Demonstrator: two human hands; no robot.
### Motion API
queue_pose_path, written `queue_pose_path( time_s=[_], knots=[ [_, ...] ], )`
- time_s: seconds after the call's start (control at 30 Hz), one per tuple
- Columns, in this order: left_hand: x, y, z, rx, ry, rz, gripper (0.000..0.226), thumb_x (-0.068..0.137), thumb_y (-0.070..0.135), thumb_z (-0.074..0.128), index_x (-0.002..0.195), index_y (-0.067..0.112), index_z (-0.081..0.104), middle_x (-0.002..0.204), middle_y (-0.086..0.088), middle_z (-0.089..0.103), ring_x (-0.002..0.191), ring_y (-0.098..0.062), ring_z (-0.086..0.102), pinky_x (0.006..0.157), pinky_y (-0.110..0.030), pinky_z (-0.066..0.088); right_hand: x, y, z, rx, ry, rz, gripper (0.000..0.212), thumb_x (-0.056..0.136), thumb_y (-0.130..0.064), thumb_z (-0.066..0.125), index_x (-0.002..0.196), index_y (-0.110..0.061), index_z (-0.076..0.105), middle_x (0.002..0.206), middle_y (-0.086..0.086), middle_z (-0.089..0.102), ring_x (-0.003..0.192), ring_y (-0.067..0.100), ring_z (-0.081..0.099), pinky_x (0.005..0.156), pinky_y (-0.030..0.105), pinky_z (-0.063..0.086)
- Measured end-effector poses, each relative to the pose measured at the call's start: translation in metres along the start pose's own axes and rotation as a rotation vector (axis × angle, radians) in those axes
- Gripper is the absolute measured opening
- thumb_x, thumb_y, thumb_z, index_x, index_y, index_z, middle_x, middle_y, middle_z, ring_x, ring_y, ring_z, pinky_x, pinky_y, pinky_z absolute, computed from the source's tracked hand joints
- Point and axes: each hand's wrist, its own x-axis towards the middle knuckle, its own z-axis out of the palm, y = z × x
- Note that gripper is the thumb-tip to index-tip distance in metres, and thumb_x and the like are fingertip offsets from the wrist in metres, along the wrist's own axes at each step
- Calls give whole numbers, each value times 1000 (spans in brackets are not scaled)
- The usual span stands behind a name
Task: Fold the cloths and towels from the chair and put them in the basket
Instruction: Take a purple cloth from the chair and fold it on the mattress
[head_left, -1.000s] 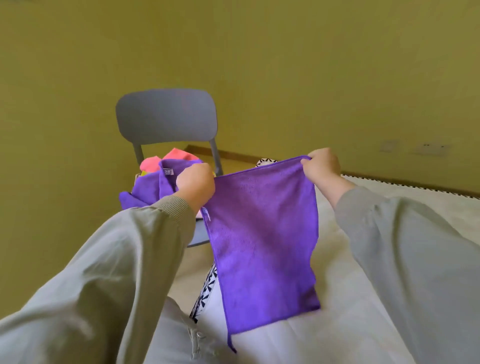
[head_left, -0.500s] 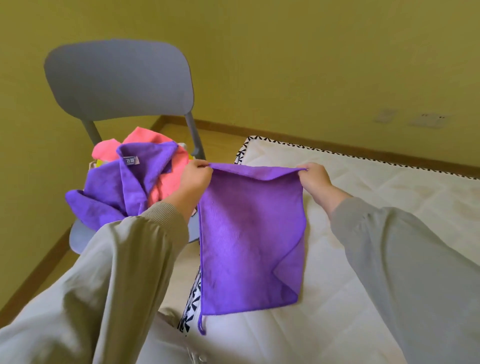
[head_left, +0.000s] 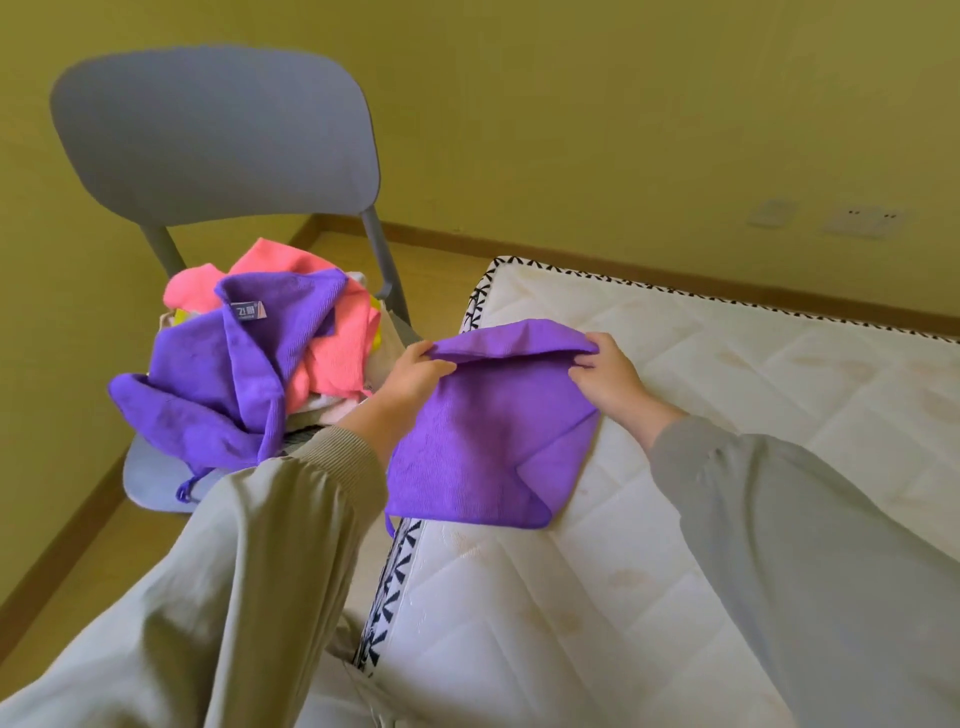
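Observation:
A purple cloth lies partly on the white mattress near its left edge, its lower right corner folded under. My left hand pinches its top left corner and my right hand pinches its top right corner; the top edge sags forward between them. On the grey chair to the left sits a heap of cloths: a second purple cloth with a label on top, pink cloths and pale ones beneath. No basket is in view.
The mattress has a black-and-white patterned border along its left side. Yellow walls stand behind, with a wooden skirting board and wall sockets at the right. Wooden floor shows under the chair.
Both hands have lowered the purple cloth from hanging in the air down onto the mattress, and its bottom has crumpled under. The view has tilted down.

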Motion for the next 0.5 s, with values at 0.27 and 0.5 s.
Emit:
queue_pose_path(
  time_s=[0.27,0.5],
  knots=[
    [-14,-28,3,-72,-48,-146,48,92,13,55,139,19,43,128,-3,55,108,-16,53,78,-29,36,-46,24,16,-509,-361,-88,33,94,-20,49,123,-6,45,90,8,59,82,23,55,74,29,40],
    [-18,-39,-1,-151,-38,-177,45,94,10,51,137,19,44,115,0,57,108,-18,53,91,-36,36,-46,30,-19,-951,-394,260,24,85,-6,38,69,-7,55,75,13,70,49,20,59,61,22,49]
  ],
)
